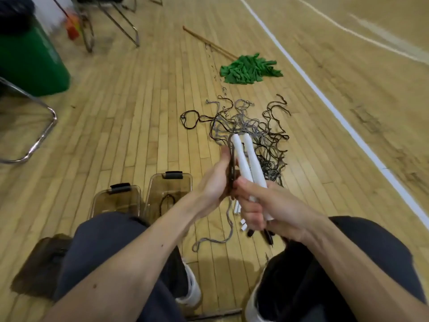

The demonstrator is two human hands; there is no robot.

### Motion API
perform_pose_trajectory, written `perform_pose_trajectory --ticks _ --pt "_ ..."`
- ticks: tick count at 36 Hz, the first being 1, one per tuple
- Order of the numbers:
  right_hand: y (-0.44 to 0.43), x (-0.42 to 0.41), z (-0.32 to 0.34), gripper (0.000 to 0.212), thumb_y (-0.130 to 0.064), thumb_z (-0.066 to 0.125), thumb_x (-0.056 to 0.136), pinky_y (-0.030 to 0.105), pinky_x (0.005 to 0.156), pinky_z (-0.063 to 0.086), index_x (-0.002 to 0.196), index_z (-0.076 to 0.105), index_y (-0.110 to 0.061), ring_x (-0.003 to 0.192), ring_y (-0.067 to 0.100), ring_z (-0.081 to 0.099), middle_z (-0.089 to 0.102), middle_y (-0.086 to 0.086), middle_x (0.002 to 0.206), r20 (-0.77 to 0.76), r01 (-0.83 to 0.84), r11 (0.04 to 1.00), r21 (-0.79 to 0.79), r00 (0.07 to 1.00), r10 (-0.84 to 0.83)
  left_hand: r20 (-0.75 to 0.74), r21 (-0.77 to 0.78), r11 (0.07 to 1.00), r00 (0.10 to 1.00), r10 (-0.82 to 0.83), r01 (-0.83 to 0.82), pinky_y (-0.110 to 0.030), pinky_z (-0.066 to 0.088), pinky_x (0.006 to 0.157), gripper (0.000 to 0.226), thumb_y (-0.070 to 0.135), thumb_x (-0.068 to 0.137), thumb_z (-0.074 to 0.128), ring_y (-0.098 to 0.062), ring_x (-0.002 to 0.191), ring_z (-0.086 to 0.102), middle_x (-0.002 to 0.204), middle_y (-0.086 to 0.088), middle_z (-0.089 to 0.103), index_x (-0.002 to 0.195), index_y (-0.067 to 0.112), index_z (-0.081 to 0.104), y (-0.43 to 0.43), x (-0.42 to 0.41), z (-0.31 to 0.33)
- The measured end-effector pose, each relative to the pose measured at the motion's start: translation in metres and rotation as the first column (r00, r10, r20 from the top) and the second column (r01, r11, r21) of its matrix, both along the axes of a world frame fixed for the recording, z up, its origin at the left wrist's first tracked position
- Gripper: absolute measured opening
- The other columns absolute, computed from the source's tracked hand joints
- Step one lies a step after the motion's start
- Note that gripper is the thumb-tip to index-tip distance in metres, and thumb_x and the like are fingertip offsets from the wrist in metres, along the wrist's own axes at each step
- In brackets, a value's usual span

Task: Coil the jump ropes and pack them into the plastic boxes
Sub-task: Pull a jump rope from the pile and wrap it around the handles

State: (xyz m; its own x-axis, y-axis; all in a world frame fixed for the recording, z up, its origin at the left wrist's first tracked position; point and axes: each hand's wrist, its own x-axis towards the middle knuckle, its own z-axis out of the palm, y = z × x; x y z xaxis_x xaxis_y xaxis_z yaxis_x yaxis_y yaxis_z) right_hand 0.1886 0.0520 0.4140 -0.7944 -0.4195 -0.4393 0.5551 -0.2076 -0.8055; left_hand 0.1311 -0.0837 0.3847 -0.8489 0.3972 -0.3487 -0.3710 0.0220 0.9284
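Note:
My right hand (267, 210) grips two white jump-rope handles (249, 162) side by side, their tips pointing away from me. My left hand (214, 182) pinches a dark cord (231, 173) beside the handles. On the wooden floor beyond lies a tangle of grey and dark ropes (255, 129). More white and black handles (243, 225) lie on the floor under my hands. Two clear plastic boxes stand to the left: the nearer-left box (116, 201) and the right box (170, 191), which holds a dark coiled rope.
A green mop head (250, 69) with a wooden stick lies farther out. A green bin (27, 59) and metal chair legs (34, 135) stand at the left. A box lid (39, 266) lies by my left knee. A white court line (336, 112) runs along the right.

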Motion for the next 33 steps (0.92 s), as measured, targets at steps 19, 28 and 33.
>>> perform_pose_trajectory --ticks 19,28,33 --pt "0.032 0.000 -0.041 0.031 -0.035 0.059 0.101 0.023 0.043 0.037 0.084 0.055 -0.010 0.044 0.008 0.037 0.044 -0.001 0.062 -0.169 0.074 0.783 0.617 0.985 0.041 -0.414 -0.846 0.534 0.650 -0.638 -0.015 -0.039 0.038 0.059 0.022 0.041 0.104 0.043 -0.020 0.069 0.052 0.071 0.005 0.053 0.095 0.022 0.048 -0.014 0.019 -0.011" --pt "0.039 0.006 -0.059 0.030 -0.033 0.061 0.101 0.023 0.042 0.038 0.098 0.056 -0.003 0.040 0.009 0.039 0.047 0.004 0.067 -0.008 -0.181 0.564 0.805 0.949 0.315 -0.330 -0.944 0.319 0.348 -0.878 -0.089 -0.036 0.050 0.073 0.034 0.040 0.106 0.039 -0.019 0.094 0.059 0.112 0.004 0.060 0.112 0.018 0.063 -0.018 0.021 -0.010" --pt "0.042 0.006 -0.059 0.033 -0.036 0.062 0.099 0.028 0.049 0.041 0.097 0.064 -0.003 0.048 0.013 0.044 0.052 0.005 0.072 0.146 -0.358 0.509 0.783 0.901 0.410 -0.475 -0.875 0.482 0.272 -0.837 -0.047 -0.028 0.032 0.061 0.028 0.037 0.098 0.059 -0.013 0.069 0.047 0.081 0.011 0.045 0.093 0.013 0.072 -0.022 0.019 -0.013"
